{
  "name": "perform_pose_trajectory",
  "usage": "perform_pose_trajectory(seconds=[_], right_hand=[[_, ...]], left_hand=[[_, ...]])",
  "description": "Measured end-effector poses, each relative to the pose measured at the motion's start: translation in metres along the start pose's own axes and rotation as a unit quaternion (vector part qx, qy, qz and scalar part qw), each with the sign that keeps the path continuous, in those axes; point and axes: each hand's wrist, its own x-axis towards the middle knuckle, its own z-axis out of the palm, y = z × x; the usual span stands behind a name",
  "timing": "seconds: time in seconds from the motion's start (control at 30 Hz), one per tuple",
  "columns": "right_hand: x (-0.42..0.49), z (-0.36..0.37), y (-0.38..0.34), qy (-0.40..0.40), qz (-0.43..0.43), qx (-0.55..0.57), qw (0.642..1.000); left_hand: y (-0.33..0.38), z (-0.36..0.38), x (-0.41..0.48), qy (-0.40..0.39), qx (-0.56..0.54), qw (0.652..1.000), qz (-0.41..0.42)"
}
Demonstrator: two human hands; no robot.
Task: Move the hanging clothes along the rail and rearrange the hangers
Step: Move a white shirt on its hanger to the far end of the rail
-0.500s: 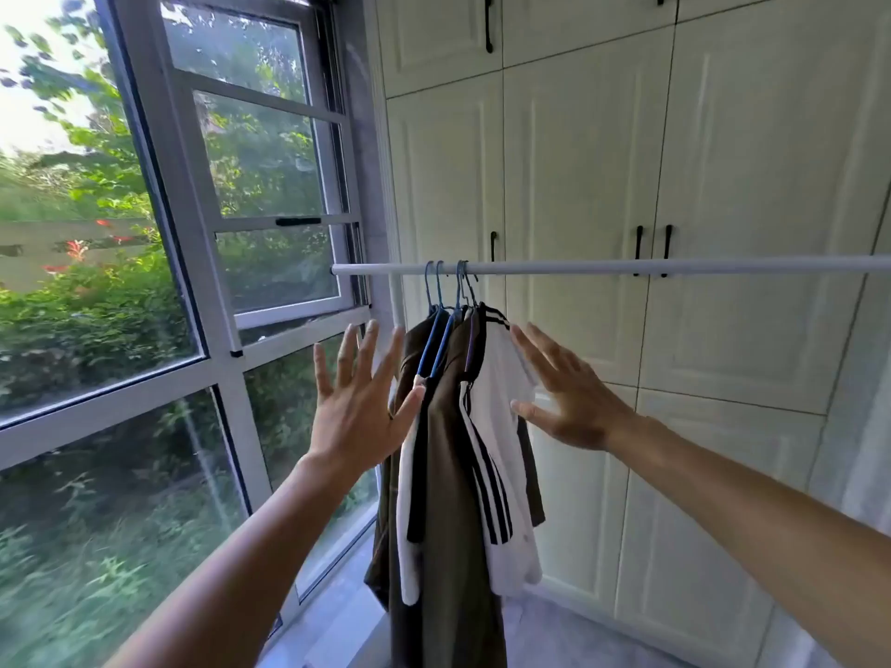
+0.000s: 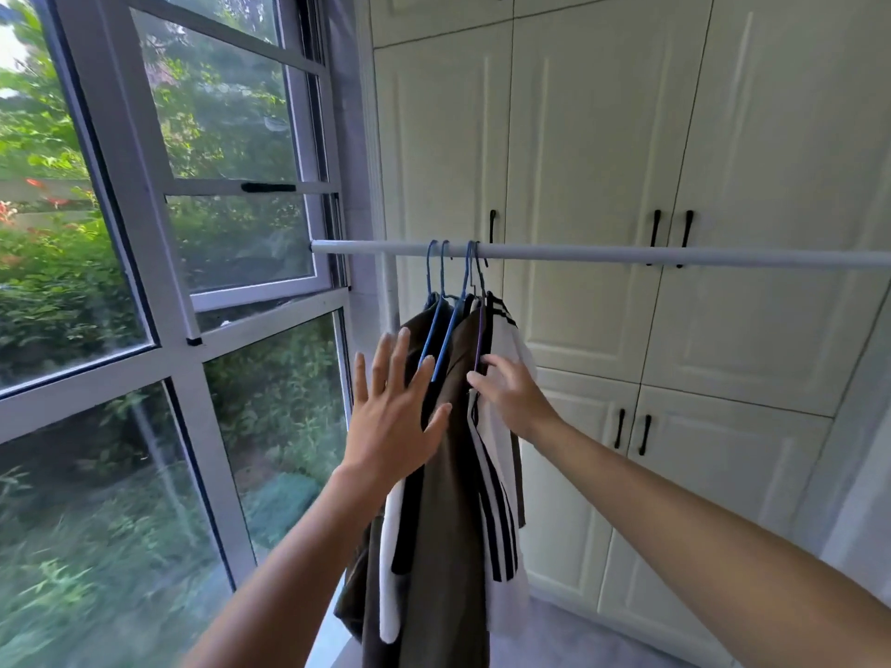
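A white rail (image 2: 602, 255) runs from the window to the right edge. Several blue hangers (image 2: 441, 330) hang bunched near its left end. They carry brown garments (image 2: 451, 499) and a white garment with black stripes (image 2: 504, 474). My left hand (image 2: 395, 417) is spread flat, fingers straight, against the left side of the brown clothes. My right hand (image 2: 511, 392) reaches in from the right, and its fingertips touch the shoulder of the white striped garment beside a dark hanger arm. Whether it pinches anything I cannot tell.
A large white-framed window (image 2: 159, 301) fills the left, close to the rail's end. Cream wardrobe doors (image 2: 723, 185) with black handles stand behind the rail. The rail to the right of the hangers is bare. Grey floor (image 2: 578, 634) lies below.
Both hands have closed in on the clothes. The left hand now lies against the brown garments, and the right hand has moved left onto the striped garment's shoulder.
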Motion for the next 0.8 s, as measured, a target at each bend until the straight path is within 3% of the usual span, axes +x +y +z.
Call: perform_pose_trajectory(seconds=[0.13, 0.33, 0.6, 0.7, 0.8], right_hand=[[0.018, 0.011, -0.007, -0.024, 0.047, 0.188, 0.981], [0.034, 0.009, -0.001, -0.002, 0.041, 0.297, 0.954], [0.038, -0.009, 0.002, 0.048, -0.010, 0.283, 0.958], [0.035, -0.025, -0.007, 0.055, -0.025, 0.286, 0.956], [0.032, -0.053, -0.013, 0.055, -0.044, 0.293, 0.954]], left_hand=[[-0.008, 0.020, 0.014, 0.003, -0.049, 0.999, -0.001], [-0.016, 0.037, 0.043, -0.025, -0.117, 0.993, 0.013], [-0.010, 0.039, 0.080, -0.075, -0.132, 0.987, 0.060], [-0.004, 0.038, 0.090, -0.041, -0.085, 0.992, 0.083], [0.002, 0.032, 0.099, -0.080, -0.081, 0.991, 0.074]])
